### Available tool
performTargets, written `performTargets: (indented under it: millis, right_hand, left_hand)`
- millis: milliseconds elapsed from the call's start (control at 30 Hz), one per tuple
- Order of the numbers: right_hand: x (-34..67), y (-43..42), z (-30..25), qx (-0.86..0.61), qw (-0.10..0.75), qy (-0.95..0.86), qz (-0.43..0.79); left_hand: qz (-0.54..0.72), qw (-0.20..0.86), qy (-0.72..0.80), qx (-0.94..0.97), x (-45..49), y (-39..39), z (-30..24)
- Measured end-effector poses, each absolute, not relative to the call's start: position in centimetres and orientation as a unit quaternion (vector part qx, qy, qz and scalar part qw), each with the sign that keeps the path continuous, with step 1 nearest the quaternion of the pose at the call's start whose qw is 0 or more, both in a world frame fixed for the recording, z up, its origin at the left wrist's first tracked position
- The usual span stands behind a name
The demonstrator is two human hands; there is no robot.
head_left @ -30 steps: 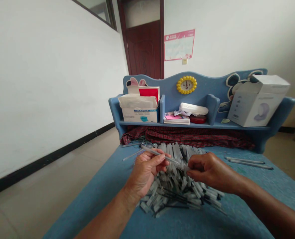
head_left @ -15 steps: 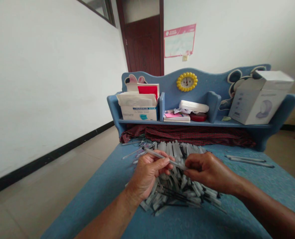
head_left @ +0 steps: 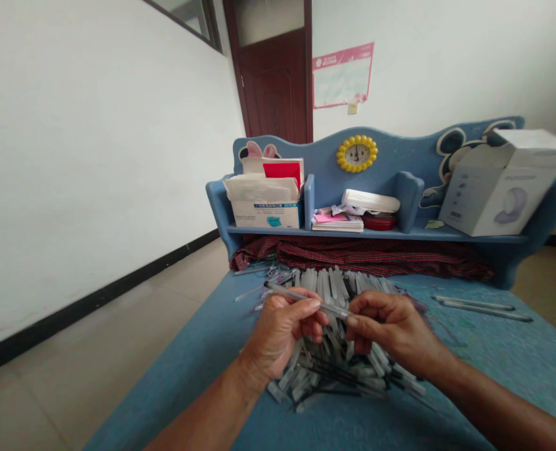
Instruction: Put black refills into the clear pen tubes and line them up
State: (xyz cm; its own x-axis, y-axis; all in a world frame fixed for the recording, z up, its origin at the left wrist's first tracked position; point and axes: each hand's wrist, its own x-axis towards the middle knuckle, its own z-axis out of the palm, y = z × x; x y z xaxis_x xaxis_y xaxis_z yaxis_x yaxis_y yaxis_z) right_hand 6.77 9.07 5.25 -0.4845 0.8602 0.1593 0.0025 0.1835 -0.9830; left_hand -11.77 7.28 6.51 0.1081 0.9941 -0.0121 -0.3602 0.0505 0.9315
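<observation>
Between my two hands a slim translucent pen [head_left: 333, 309] slants over the desk, its dark end toward the upper left. My left hand [head_left: 287, 322] is closed around its middle, thumb pressed on top. The fingers of my right hand [head_left: 384, 322] pinch the lower right end, which they partly hide. Below lies a heap of clear pen parts [head_left: 329, 360], with several thin black refills [head_left: 337, 374] across its front. Behind my hands, more clear pieces [head_left: 327, 280] stand in a row, side by side.
Two pens [head_left: 484, 305] lie apart at the right of the blue desk [head_left: 470, 376]. A checked cloth [head_left: 353, 255] runs beneath the shelf. Above are a mask box [head_left: 266, 213], a papers stack [head_left: 337, 224], a red case [head_left: 379, 222] and a white carton [head_left: 503, 188].
My right hand has turned slightly, with its thumb now lying along the pen's end and its lower fingers showing. My left hand keeps its hold. The view has shifted a little.
</observation>
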Motion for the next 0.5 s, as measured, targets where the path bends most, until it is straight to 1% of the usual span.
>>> performTargets:
  millis: [300,500]
  right_hand:
    - [6.4,8.5,4.6,-0.326,0.452,-0.669,0.491]
    - [6.3,8.3,4.3,-0.328,0.452,-0.698,0.448]
  left_hand:
    - [0.574,0.622,0.359,0.394,-11.0,6.8,6.4]
    - [0.575,0.622,0.355,0.395,-10.7,6.6,6.0]
